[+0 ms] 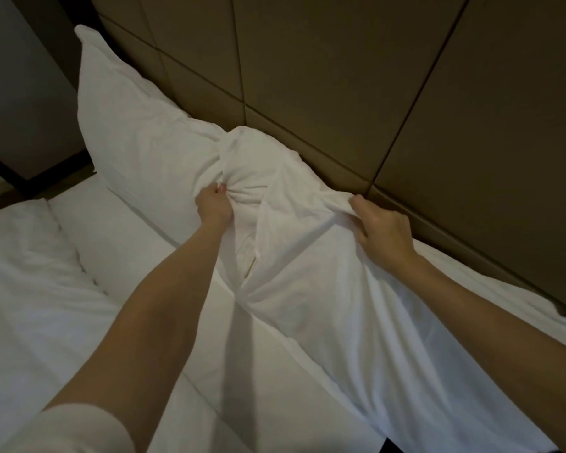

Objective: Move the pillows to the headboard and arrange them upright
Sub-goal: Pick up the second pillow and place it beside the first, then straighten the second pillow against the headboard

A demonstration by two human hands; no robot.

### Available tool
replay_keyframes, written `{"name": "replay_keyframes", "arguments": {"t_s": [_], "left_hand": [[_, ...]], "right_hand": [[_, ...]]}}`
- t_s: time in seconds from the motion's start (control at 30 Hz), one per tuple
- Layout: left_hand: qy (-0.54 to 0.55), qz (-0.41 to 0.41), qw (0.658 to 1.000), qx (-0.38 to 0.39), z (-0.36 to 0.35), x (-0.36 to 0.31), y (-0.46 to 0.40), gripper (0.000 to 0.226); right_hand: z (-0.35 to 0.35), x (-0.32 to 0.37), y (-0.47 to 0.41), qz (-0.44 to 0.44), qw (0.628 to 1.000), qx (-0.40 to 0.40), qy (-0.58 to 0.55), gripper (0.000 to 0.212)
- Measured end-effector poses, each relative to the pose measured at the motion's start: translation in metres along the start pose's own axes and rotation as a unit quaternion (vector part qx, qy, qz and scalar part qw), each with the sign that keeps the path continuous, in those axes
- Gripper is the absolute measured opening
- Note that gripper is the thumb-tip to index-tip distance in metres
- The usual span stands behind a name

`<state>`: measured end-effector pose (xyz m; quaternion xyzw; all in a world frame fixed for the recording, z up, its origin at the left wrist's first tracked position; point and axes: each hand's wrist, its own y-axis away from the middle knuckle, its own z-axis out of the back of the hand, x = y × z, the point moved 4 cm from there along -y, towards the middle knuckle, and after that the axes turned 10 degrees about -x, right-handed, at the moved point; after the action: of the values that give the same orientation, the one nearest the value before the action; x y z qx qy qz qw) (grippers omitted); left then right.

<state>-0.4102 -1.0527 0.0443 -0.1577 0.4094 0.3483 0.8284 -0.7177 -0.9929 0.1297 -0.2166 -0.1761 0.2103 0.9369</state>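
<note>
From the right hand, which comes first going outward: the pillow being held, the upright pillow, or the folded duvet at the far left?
1. Pillow being held: the right hand grips its fabric.
2. Upright pillow: left of it, leaning on the headboard.
3. Folded duvet: far left of the bed.

Pillows [138,142]: white woven cloth, matt, creased. Headboard [373,76]: brown padded panels, smooth, low sheen. Bed sheet [30,305]: white matt cloth.
</note>
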Motion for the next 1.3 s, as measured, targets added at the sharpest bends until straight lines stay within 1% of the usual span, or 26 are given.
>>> {"name": "replay_keyframes", "arguments": {"t_s": [0.1,0.13,0.23,0.3,0.37,0.43,0.47,0.53,0.57,0.6,0.67,0.7,0.73,0.77,0.8,0.83,0.93,0.97,1.0,1.03,1.07,1.1,1.13,1.2,1.23,1.3], "left_hand": [[-0.045,-0.032,0.997,0.044,-0.010,0.021,0.024,0.036],[-0.047,-0.038,0.997,0.056,-0.012,0.027,0.034,0.037],[-0.036,-0.064,0.993,0.087,-0.010,0.026,0.045,0.034],[-0.015,-0.086,0.993,0.078,-0.001,0.008,0.036,0.032],[-0.005,-0.146,0.989,0.023,0.013,-0.022,0.030,0.037],[-0.032,-0.284,0.958,-0.005,0.019,-0.060,0.037,0.041],[-0.066,-0.356,0.932,0.018,0.014,-0.076,0.044,0.043],[-0.155,-0.459,0.867,0.114,0.000,-0.091,0.064,0.048],[-0.200,-0.482,0.839,0.152,-0.006,-0.089,0.073,0.049],[-0.236,-0.495,0.819,0.168,-0.008,-0.084,0.078,0.048],[-0.296,-0.524,0.785,0.146,-0.001,-0.071,0.089,0.047],[-0.322,-0.538,0.768,0.128,0.005,-0.064,0.093,0.047],[-0.342,-0.545,0.756,0.117,0.012,-0.057,0.095,0.047],[-0.356,-0.540,0.754,0.111,0.022,-0.047,0.098,0.047],[-0.361,-0.527,0.763,0.102,0.033,-0.037,0.097,0.049],[-0.357,-0.504,0.781,0.091,0.046,-0.026,0.096,0.049],[-0.336,-0.408,0.846,0.072,0.098,0.025,0.095,0.042],[-0.329,-0.370,0.866,0.073,0.116,0.045,0.093,0.040],[-0.325,-0.331,0.883,0.075,0.136,0.069,0.095,0.039],[-0.324,-0.296,0.896,0.076,0.151,0.090,0.096,0.037],[-0.326,-0.266,0.904,0.077,0.167,0.112,0.099,0.035],[-0.331,-0.242,0.909,0.080,0.180,0.135,0.104,0.034],[-0.339,-0.224,0.910,0.087,0.191,0.157,0.109,0.032],[-0.371,-0.191,0.903,0.103,0.208,0.197,0.122,0.026],[-0.387,-0.171,0.900,0.109,0.214,0.214,0.129,0.025],[-0.398,-0.138,0.897,0.131,0.215,0.229,0.141,0.035]], "right_hand": [[-0.026,-0.007,0.014,-0.053,0.993,0.090,0.056,0.020],[-0.031,-0.008,0.020,-0.059,0.990,0.105,0.071,0.020],[-0.033,-0.007,0.022,-0.051,0.991,0.090,0.079,0.020],[-0.030,-0.009,0.021,-0.041,0.990,0.080,0.107,0.023],[-0.025,-0.011,0.027,-0.062,0.979,0.100,0.167,0.033],[-0.027,-0.008,0.039,-0.090,0.961,0.166,0.202,0.048],[-0.029,-0.006,0.042,-0.101,0.956,0.197,0.190,0.052],[-0.027,0.002,0.041,-0.143,0.953,0.243,0.111,0.053],[-0.025,0.004,0.039,-0.164,0.947,0.268,0.061,0.054],[-0.022,0.007,0.037,-0.178,0.938,0.298,0.011,0.056],[-0.010,0.016,0.043,-0.202,0.901,0.366,-0.113,0.053],[-0.004,0.022,0.049,-0.227,0.869,0.394,-0.196,0.049],[0.001,0.030,0.056,-0.264,0.821,0.423,-0.279,0.047],[0.005,0.040,0.066,-0.290,0.772,0.451,-0.340,0.047],[0.008,0.050,0.073,-0.291,0.743,0.479,-0.366,0.046],[0.009,0.058,0.079,-0.281,0.728,0.503,-0.372,0.044],[0.006,0.085,0.095,-0.295,0.652,0.551,-0.429,0.033],[0.003,0.091,0.099,-0.294,0.642,0.558,-0.435,0.031],[-0.002,0.099,0.106,-0.285,0.653,0.560,-0.423,0.030],[-0.007,0.102,0.110,-0.275,0.687,0.544,-0.394,0.028],[-0.013,0.105,0.115,-0.269,0.732,0.513,-0.360,0.024],[-0.020,0.107,0.121,-0.274,0.774,0.467,-0.328,0.020],[-0.027,0.106,0.127,-0.289,0.804,0.417,-0.311,0.017],[-0.041,0.106,0.147,-0.329,0.826,0.337,-0.310,0.016],[-0.048,0.106,0.159,-0.344,0.829,0.315,-0.308,0.019],[-0.062,0.105,0.179,-0.350,0.842,0.304,-0.277,0.027]]}}
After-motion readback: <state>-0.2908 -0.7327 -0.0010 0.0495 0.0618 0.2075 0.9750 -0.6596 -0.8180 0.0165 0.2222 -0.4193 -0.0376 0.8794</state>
